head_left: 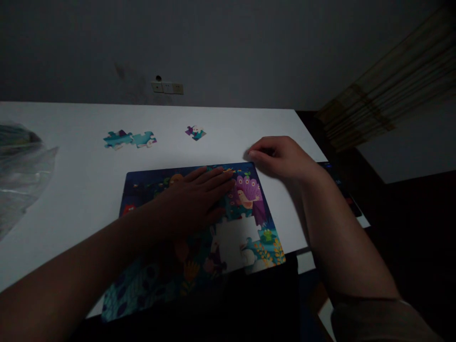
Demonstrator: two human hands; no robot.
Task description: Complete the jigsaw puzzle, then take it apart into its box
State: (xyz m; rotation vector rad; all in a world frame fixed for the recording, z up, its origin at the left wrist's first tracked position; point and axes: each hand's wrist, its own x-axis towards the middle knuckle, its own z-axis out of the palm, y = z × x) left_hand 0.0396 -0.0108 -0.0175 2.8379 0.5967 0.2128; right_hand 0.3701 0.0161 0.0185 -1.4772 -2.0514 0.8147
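Observation:
A colourful jigsaw puzzle [142,280] lies on the white table, its near edge at the table's front. A gap at its lower right shows bare white tabletop. Across the upper middle of the puzzle my left hand [199,197] rests flat, fingers stretched out to the right, hiding part of the picture. Just past the puzzle's upper right corner, my right hand [280,156] sits on the table with curled fingers, thumb and forefinger together. Whatever those fingers might hold is hidden. Farther back lie two joined teal puzzle pieces [130,139] and a single purple and teal piece [195,132].
At the left on the table [78,199] is a clear plastic bag [24,175]. A dark phone-like object [344,190] lies along the right edge, partly behind my forearm. Wall sockets [167,88] sit beyond the table, and a stringy curtain [388,80] hangs at right.

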